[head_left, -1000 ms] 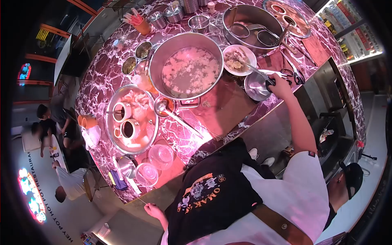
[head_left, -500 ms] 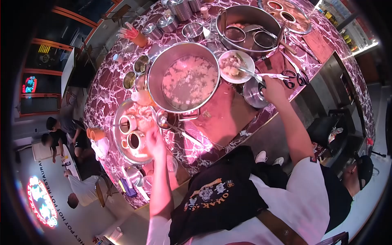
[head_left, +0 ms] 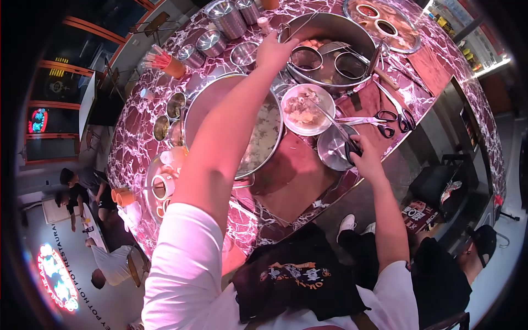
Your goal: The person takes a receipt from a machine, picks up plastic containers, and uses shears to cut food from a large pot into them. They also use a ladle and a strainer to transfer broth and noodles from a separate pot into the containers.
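My right hand (head_left: 366, 158) holds scissors (head_left: 337, 125) by their black handle. Their blades reach into a white bowl (head_left: 309, 131) of cut meat (head_left: 303, 109). Below the blades, a metal bowl (head_left: 332, 149) sits close to the table edge. My left arm stretches across a large pot of pale broth (head_left: 263, 133), hiding much of it. At the left rim of the rear pot (head_left: 367, 30), my left hand (head_left: 273, 52) has its visible fingers apart, beside the pot's metal handle. Round strainers (head_left: 349, 66) hang inside that pot.
Two more pairs of scissors (head_left: 386, 116) lie right of the white bowl. Metal canisters (head_left: 225, 19) and a cup of pink sticks (head_left: 173, 67) stand at the back left. A tray with sauce jars (head_left: 385, 27) sits at the far right. People sit beyond the table at left.
My left hand has swung from the sauce-jar tray, over the broth pot, to the rear pot's rim. My right hand has lowered slightly, still gripping the scissors, whose blades remain in the meat bowl.
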The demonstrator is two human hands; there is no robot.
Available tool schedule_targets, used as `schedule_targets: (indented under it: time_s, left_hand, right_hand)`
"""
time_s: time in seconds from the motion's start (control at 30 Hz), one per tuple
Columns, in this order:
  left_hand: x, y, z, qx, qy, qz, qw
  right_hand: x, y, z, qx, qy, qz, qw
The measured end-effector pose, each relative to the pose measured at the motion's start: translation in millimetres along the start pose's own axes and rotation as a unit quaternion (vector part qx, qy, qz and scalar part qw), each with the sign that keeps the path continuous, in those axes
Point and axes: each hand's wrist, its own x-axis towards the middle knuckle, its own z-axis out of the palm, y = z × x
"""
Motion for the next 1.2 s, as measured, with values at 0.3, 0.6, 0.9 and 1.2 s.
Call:
schedule_targets:
  time_s: [0.3,0.6,0.9,1.2]
  left_hand:
    - [-12.7,-15.4,4.9,-0.162,-0.020,0.082,0.983]
    - [-63.0,-15.8,-42.5,-0.275,-0.057,0.090,0.956]
    - [-128.4,30.0,-113.7,-0.355,0.010,0.104,0.929]
    - [-198.6,-9.1,-211.9,-0.150,0.082,0.050,0.984]
  right_hand:
    - [-5.6,7.8,-6.5,0.139,-0.014,0.053,0.989]
    - [5.1,-27.7,-23.4,0.163,0.032,-0.052,0.985]
    - [-1.6,-158.0,-47.0,-0.201,0.095,-0.116,0.968]
    - [-49.3,-152.9,-59.8,-0.303,0.016,-0.109,0.946]
